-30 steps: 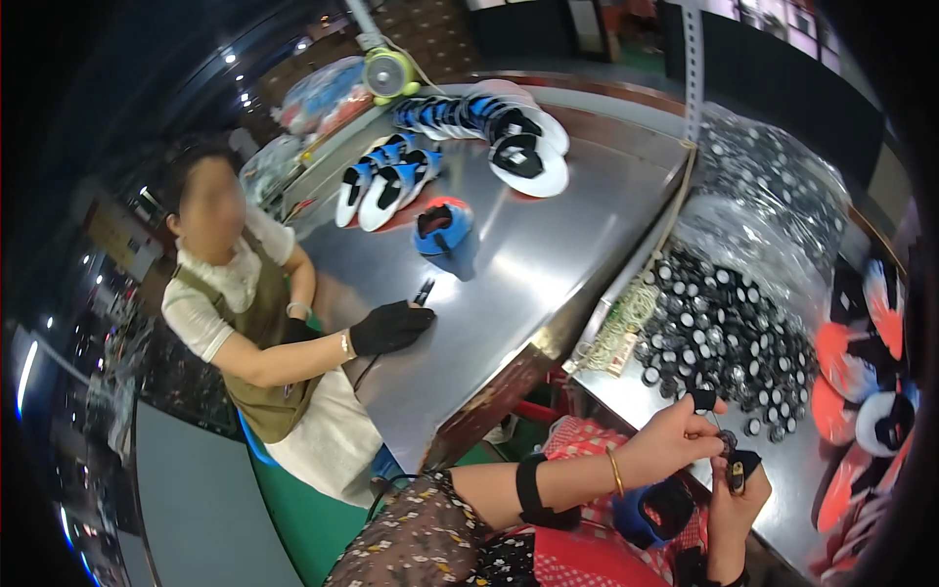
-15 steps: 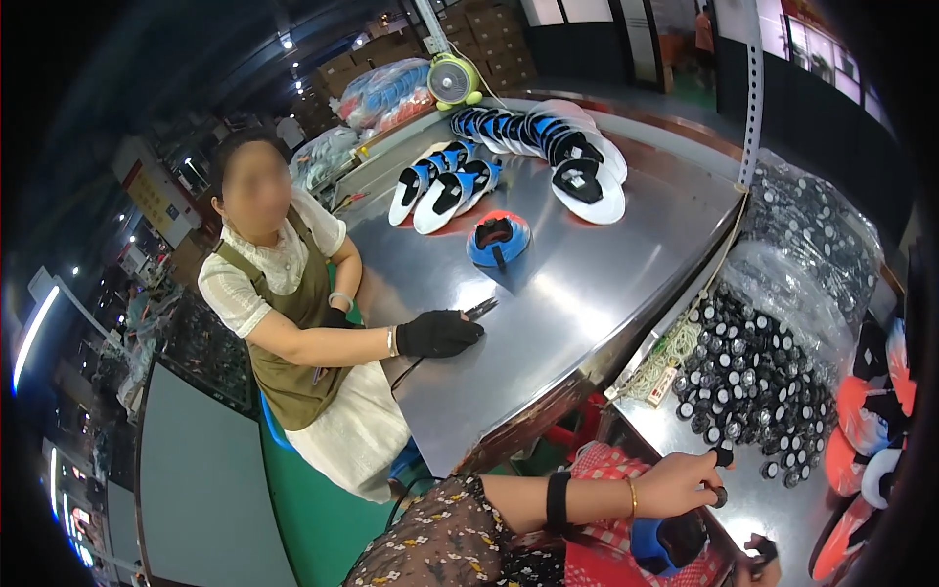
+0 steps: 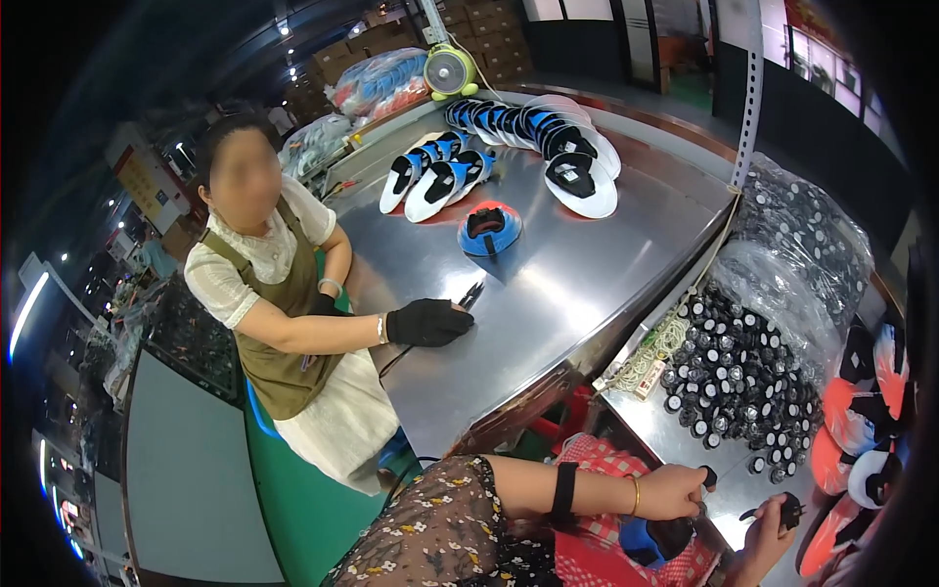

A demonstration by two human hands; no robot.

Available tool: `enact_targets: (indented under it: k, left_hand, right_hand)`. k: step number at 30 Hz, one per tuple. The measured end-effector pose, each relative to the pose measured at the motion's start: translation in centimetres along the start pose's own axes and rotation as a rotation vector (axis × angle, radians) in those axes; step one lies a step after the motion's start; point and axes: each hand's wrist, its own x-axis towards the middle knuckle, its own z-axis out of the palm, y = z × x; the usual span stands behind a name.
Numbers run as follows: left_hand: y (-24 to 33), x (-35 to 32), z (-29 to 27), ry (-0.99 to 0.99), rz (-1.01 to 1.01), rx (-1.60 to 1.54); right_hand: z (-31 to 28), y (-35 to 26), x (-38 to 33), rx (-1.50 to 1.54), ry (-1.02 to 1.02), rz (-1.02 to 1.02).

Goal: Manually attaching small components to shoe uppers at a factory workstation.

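Observation:
My left hand (image 3: 673,492) is closed, its fingers curled above a blue and black shoe upper (image 3: 646,541) on my lap; black covers a fingertip. What its fingers pinch, if anything, is hidden. Lower right, my right hand (image 3: 763,538) is closed around a small black object (image 3: 790,511) with thin points sticking out; its kind is unclear. Just beyond both hands, black round dials with pale tops (image 3: 748,372) lie heaped on a metal surface.
Across the metal table (image 3: 577,264) sits a co-worker, a black-gloved hand (image 3: 430,323) beside a dark pointed tool (image 3: 471,295). A blue-orange shoe upper (image 3: 489,230), a row of uppers (image 3: 582,186) and a green fan (image 3: 450,71) stand there. Orange-black shoe parts (image 3: 841,430) lie at right.
My right hand has risen into fuller view with the small black object. My left hand has turned and its fingers have curled in closer to the shoe upper. The view has shifted slightly.

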Motion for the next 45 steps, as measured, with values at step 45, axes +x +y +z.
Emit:
enact_targets:
  k: [45]
  left_hand:
    - [3.1,1.7,-1.3,-0.008,0.051,-0.832]
  right_hand:
    - [2.6,-0.6,-1.0,-0.17,0.004,0.103]
